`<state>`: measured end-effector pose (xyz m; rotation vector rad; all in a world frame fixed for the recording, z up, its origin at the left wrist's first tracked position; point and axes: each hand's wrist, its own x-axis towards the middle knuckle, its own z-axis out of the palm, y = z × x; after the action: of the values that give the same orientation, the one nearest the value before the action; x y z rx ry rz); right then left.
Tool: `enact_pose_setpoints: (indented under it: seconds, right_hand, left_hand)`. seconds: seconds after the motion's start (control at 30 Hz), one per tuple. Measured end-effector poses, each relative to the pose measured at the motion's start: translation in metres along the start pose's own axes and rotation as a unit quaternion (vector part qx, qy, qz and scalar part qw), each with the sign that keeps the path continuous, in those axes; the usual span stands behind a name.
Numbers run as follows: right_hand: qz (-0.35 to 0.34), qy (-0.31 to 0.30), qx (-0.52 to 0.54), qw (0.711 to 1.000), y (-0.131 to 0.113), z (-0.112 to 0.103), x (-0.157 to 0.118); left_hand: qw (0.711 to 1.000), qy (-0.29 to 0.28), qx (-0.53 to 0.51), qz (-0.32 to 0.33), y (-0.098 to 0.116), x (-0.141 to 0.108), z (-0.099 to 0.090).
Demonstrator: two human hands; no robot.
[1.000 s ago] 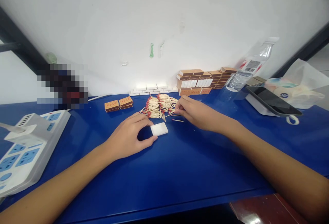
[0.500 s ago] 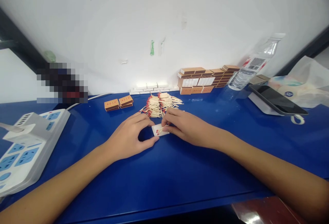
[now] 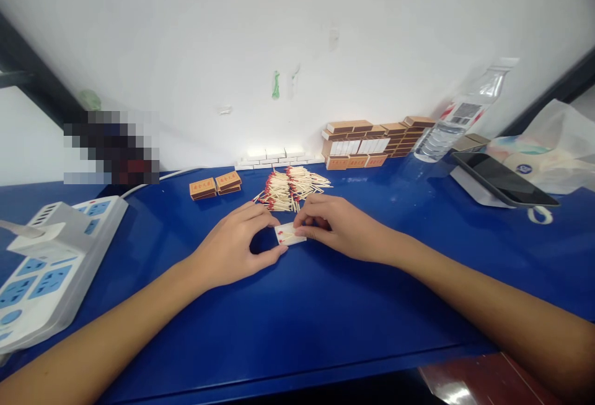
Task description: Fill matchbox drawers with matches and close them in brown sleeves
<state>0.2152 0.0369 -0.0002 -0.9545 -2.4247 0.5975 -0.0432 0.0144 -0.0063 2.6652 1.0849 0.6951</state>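
Blue tabletop (image 3: 297, 318) carries a white tray (image 3: 294, 242) with matches (image 3: 280, 232) inside; fingers of the left hand (image 3: 235, 247) grasp it, those of the right hand (image 3: 341, 228) are over it, whether pinching I cannot tell.

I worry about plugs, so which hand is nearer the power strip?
Left. The left hand is right of the power strip; the right hand is farther right.

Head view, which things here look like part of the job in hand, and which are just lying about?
Likely part of the job: white tray, held by the left hand; matches in it, at the right hand; match pile; stacked white boxes; orange matchboxes.

Apparently just lying about: power strip; clear bottle; phone; plastic bag.
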Motion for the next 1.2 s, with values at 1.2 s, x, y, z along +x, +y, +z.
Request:
enact_pose_setpoints:
  seconds: [1.2]
  right_hand:
    - [-0.004, -0.024, -0.066, 0.998, -0.007, -0.005, -0.003]
  left_hand:
    - [1.0, 0.006, -0.006, 0.011, 0.006, 0.001, 0.001]
